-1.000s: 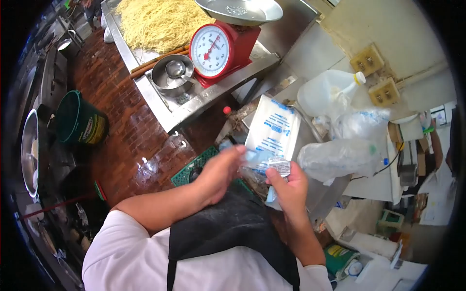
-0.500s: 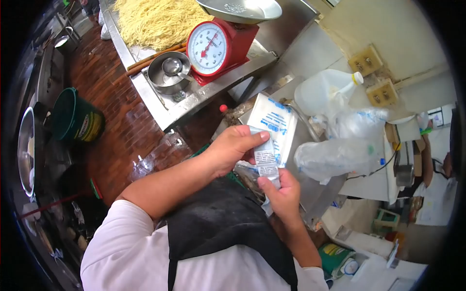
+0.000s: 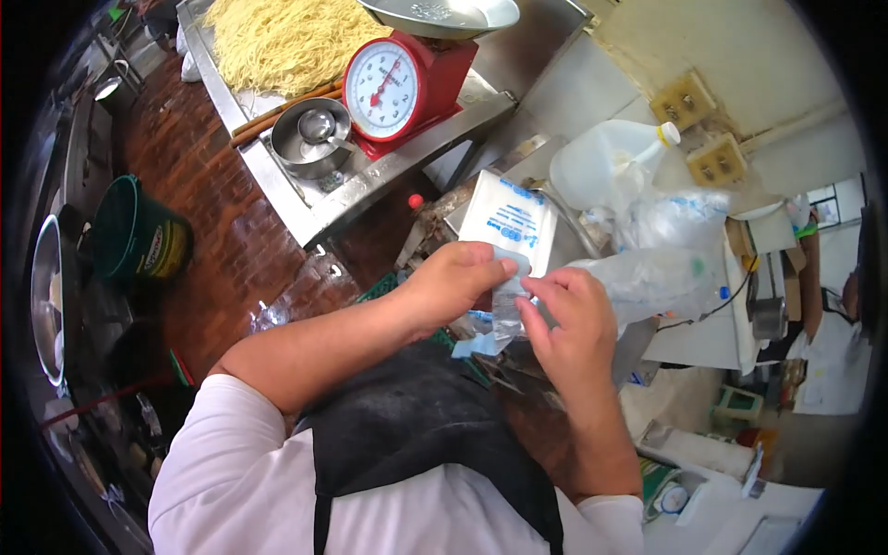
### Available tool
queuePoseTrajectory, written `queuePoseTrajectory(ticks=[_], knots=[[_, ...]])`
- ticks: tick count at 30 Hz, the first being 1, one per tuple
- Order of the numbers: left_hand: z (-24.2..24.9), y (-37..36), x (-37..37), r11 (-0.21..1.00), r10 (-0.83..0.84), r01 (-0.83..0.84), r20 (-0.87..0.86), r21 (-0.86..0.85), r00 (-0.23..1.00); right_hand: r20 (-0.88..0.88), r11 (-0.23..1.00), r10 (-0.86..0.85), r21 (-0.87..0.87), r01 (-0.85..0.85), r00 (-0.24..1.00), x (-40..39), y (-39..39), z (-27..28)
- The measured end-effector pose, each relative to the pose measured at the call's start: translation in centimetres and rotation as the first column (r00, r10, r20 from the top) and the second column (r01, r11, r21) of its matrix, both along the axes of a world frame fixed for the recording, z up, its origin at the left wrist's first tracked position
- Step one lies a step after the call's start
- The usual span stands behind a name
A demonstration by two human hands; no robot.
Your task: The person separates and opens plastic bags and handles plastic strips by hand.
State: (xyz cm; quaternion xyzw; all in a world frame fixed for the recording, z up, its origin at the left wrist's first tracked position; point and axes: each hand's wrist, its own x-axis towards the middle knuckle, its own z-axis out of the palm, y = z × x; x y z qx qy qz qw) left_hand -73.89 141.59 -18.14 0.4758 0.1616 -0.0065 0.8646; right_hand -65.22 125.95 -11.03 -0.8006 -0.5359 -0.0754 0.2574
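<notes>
My left hand (image 3: 462,277) is closed on a small silvery packet (image 3: 507,310), its thumb on the upper end. Beside it on the right, my right hand (image 3: 573,319) has its thumb and forefinger close together at the packet's edge; whether they pinch it is too small to tell. A light-blue strip (image 3: 475,347) hangs at the packet's lower end. Just behind my hands lies a white plastic pack with blue print (image 3: 509,217).
A steel table (image 3: 305,217) bears yellow noodles (image 3: 291,42), a red scale (image 3: 407,88) and a metal bowl with a ladle (image 3: 310,139). To the right are a plastic jug (image 3: 601,166) and clear bags (image 3: 647,277). A green bucket (image 3: 139,231) stands on the floor.
My right hand has moved up along the packet, fingers now raised near its upper part. The printed face has turned from view, and a light-blue strip shows below. The view has shifted slightly.
</notes>
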Motion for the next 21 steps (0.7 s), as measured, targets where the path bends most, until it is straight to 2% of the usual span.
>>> queuePoseTrajectory(ticks=[6,14,17,20,21], knots=[[1.5,-0.3,0.0,0.984,0.064,-0.071,-0.047,-0.163,0.997,0.067,1.0,-0.003,-0.013,0.004,0.998,0.0,0.4,-0.2],[1.1,-0.5,0.6,0.952,0.058,-0.107,-0.173,-0.287,0.983,0.177,0.998,0.047,0.021,-0.051,0.983,0.0,0.0,-0.4],[0.0,-0.3,1.5,0.93,0.002,-0.063,-0.169,-0.361,0.986,0.181,0.991,0.111,0.055,-0.122,0.977,-0.3,-0.4,-0.4],[-1.2,0.0,3.8,0.829,0.144,-0.218,-0.18,-0.515,0.973,-0.054,0.949,0.005,0.315,0.012,0.999,-0.6,-2.4,-0.8],[-1.2,0.3,4.1,0.817,0.174,-0.245,-0.181,-0.522,0.968,-0.064,0.928,-0.118,0.348,0.133,0.991,0.4,-3.8,-0.4]])
